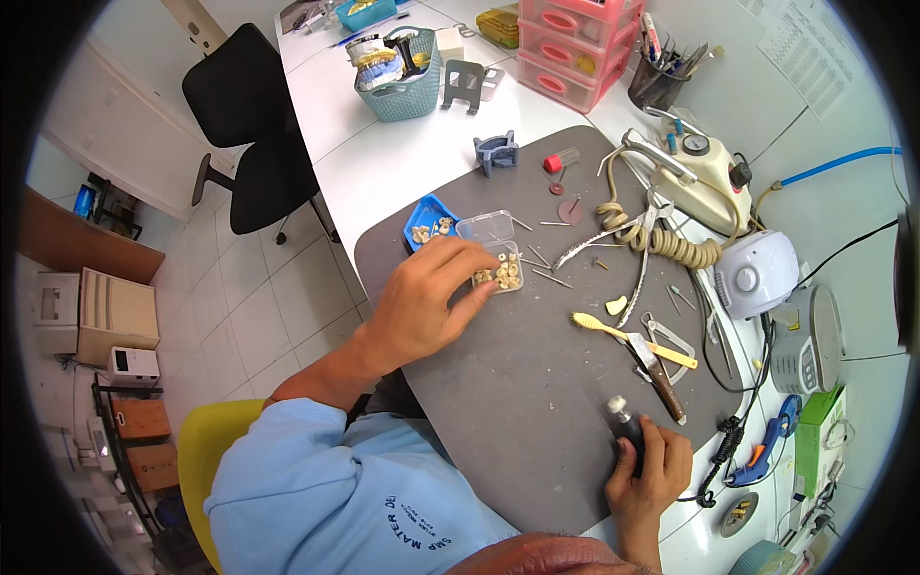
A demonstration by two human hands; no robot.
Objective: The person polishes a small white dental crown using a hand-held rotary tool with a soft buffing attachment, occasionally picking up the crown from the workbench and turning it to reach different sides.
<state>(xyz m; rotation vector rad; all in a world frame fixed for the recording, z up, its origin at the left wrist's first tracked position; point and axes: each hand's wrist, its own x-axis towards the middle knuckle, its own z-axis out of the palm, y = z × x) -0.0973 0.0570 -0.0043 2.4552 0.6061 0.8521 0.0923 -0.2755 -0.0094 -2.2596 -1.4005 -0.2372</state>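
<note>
Grey matting (pixel 517 402) lies under the fingers of both hands, spread over a white tabletop (pixel 335 134) that runs on well beyond the left fingertips. Past those fingers, off to their left, a black chair (pixel 271 182) stands on pale floor tiles; far ahead of them rise pink drawers (pixel 578 50).

The left hand (pixel 422 299) reaches forward, palm down, its fingers bent and its thumb slightly apart from them over the near left part of a clear box (pixel 521 270). Whether those tips pinch anything, I cannot tell. The right hand (pixel 652 470) rests lower on the mat, thumb and fingers closed around a dark handpiece (pixel 632 431) whose whitish tip points away from them. Just ahead of the right fingers lies a wooden-handled knife (pixel 665 391).

Small cream pieces (pixel 508 275), tooth-like and uneven, fill the box right beside the left fingertips; its lid stands open beyond them. More lie in a blue tray (pixel 422 209) just past the left knuckles.
</note>
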